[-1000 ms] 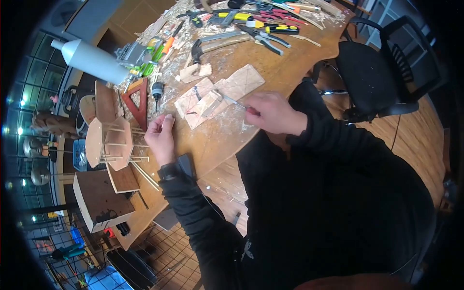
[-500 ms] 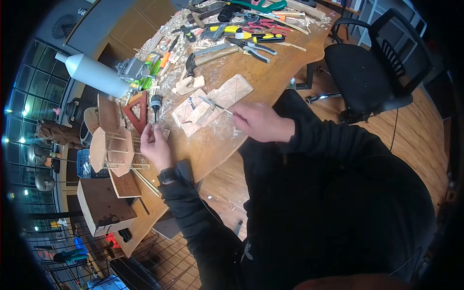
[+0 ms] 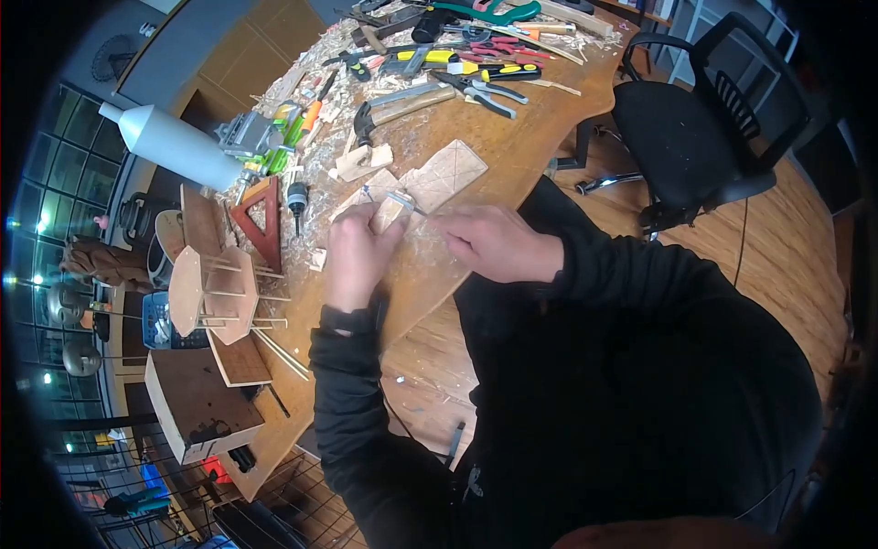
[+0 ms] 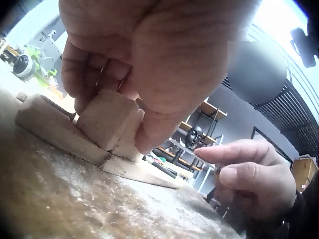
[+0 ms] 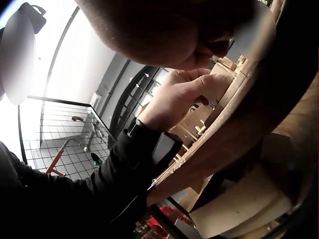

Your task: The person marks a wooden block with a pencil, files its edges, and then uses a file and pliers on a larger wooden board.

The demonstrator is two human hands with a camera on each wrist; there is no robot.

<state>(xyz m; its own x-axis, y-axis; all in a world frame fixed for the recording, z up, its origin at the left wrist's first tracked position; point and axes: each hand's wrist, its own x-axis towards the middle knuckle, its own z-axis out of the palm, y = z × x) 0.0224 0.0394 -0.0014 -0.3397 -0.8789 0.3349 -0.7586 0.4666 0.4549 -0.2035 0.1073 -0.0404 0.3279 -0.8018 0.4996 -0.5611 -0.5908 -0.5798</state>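
In the head view a small wooden block (image 3: 391,212) sits on flat pale boards (image 3: 448,176) marked with pencil lines. My left hand (image 3: 355,256) grips the block; the left wrist view shows thumb and fingers on either side of the block (image 4: 110,118), above a thin board (image 4: 60,130). From the right, my right hand (image 3: 498,242) pinches a slim metal tool (image 3: 418,210) whose far end reaches the block's top. In the left wrist view the right hand (image 4: 254,181) has its thumb and index finger close together; the tool is not clear there.
Beyond the boards lie a hammer (image 3: 364,123), pliers (image 3: 489,95) and wood shavings. On the left are a screwdriver-like tool (image 3: 297,203), a red triangle square (image 3: 259,222) and a small wooden model (image 3: 219,291). A black chair (image 3: 681,137) stands at the right.
My left hand has moved right and away from the body, from bare table near the triangle square onto the block. The right hand has stayed close to the block with its tool.
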